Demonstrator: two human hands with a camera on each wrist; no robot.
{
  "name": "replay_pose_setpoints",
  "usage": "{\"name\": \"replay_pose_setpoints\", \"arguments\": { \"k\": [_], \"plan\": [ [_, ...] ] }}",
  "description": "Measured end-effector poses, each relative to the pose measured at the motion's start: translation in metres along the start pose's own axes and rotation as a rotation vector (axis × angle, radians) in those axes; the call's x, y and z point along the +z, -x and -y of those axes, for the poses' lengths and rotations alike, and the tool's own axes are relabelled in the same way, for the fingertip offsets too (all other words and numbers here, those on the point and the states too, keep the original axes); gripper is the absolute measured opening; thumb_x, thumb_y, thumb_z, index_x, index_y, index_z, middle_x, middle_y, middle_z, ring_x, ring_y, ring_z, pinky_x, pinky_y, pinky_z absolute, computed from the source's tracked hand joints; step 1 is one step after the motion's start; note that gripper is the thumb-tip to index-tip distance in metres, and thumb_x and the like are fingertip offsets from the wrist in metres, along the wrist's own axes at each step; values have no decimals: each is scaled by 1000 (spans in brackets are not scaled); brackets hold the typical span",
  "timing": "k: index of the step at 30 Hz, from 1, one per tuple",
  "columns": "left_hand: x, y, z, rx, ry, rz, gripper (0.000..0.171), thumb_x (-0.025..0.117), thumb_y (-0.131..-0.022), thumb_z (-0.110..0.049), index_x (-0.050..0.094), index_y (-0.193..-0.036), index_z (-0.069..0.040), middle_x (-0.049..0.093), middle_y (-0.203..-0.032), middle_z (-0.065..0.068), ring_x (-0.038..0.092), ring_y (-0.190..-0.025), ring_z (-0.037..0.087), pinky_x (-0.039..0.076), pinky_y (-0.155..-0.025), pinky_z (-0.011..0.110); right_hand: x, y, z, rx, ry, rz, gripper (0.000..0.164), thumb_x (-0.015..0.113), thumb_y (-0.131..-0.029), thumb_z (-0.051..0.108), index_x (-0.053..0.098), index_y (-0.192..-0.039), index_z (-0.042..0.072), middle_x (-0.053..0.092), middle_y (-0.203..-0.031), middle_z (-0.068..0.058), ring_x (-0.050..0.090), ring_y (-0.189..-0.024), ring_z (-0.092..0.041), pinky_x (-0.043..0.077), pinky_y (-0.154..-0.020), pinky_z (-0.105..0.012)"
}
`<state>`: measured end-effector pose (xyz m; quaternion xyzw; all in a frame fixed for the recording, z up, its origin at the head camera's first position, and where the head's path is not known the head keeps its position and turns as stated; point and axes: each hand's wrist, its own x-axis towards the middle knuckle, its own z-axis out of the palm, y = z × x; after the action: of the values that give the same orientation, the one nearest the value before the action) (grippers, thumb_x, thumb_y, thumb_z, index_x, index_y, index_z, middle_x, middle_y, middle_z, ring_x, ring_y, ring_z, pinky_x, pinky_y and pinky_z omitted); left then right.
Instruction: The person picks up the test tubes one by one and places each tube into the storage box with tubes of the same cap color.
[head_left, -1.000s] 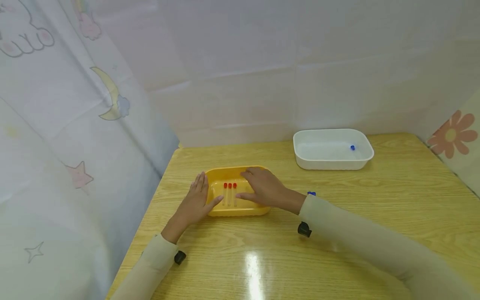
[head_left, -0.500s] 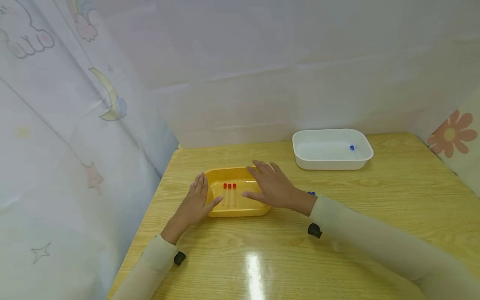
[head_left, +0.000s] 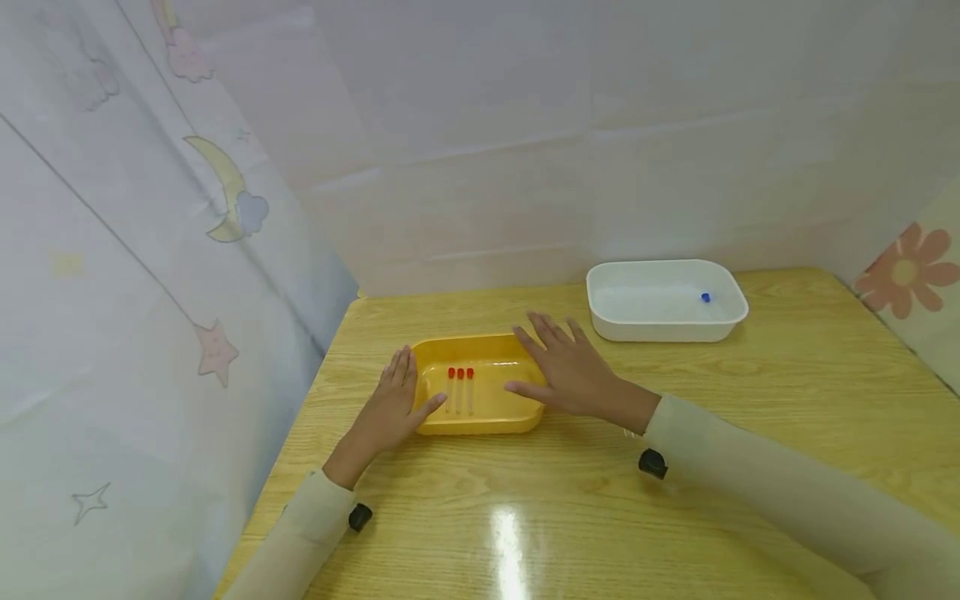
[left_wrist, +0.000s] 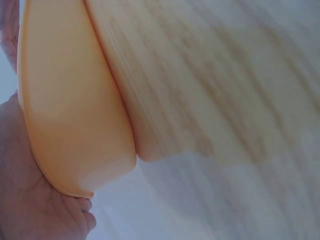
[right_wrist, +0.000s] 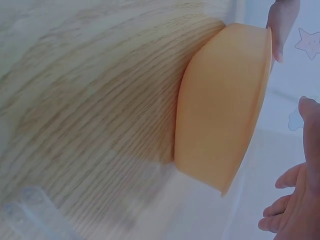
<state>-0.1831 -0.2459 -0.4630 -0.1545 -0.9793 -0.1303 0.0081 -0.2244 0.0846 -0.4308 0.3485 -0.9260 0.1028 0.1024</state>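
Observation:
Three slim clear tubes with red caps [head_left: 461, 374] lie side by side in the left half of a yellow tray [head_left: 480, 427]. My left hand [head_left: 386, 408] rests against the tray's left end, fingers straight and thumb reaching over the front rim; in the left wrist view the palm is at the tray's rim. At the tray's right end, my right hand [head_left: 573, 375] hovers with fingers spread and nothing in it. The right wrist view shows this hand apart from the tray wall [right_wrist: 220, 105].
At the back right stands a white tray [head_left: 660, 333] with a small blue cap [head_left: 706, 297] visible inside. Clear tube ends [head_left: 631, 433] show on the table beside my right wrist, and clear tubes [right_wrist: 42, 212] appear in the right wrist view. Patterned curtains [head_left: 480, 167] surround the table.
My right hand has moved right, away from the red-capped tubes, and its fingers have spread. The blue caps beside my right wrist are now covered. My left hand stays put.

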Motion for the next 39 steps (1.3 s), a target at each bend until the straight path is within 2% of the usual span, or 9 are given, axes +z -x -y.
{"name": "replay_pose_setpoints", "arguments": {
  "k": [10,16,24,28,39],
  "plan": [
    [0,0,0,5,-7,-9,98,33,-103,-67,1,-158,7,-12,-167,18,-6,-155,35,7,-123,53,-7,13,-16,19,13,-17,98,43,-95,76,24,-162,8,13,-167,-22,11,-154,-39,7,-118,-69],
    [1,0,0,11,-12,-13,97,34,-103,-66,1,-158,8,-10,-167,19,-2,-155,38,7,-123,53,-4,23,-30,51,15,-5,100,44,-94,76,23,-162,6,8,-168,-21,8,-155,-39,3,-118,-68],
    [3,-1,2,5,-18,-9,97,33,-103,-67,1,-158,7,-9,-167,20,-9,-155,32,5,-124,51,-5,34,-45,95,1,7,103,44,-94,77,12,-164,10,3,-169,-20,1,-156,-35,0,-118,-68],
    [3,-1,3,3,-13,-3,98,33,-103,-67,1,-158,7,-11,-167,19,-10,-155,30,5,-124,51,-10,39,-50,111,-8,5,101,45,-95,74,10,-164,10,3,-169,-19,2,-156,-37,0,-118,-68],
    [1,-1,1,9,-26,-12,97,33,-104,-66,3,-158,9,-8,-167,21,-2,-155,38,6,-123,52,-18,51,-71,153,-23,-26,100,48,-96,72,14,-164,6,4,-169,-20,5,-155,-39,0,-118,-68]
  ]
}}
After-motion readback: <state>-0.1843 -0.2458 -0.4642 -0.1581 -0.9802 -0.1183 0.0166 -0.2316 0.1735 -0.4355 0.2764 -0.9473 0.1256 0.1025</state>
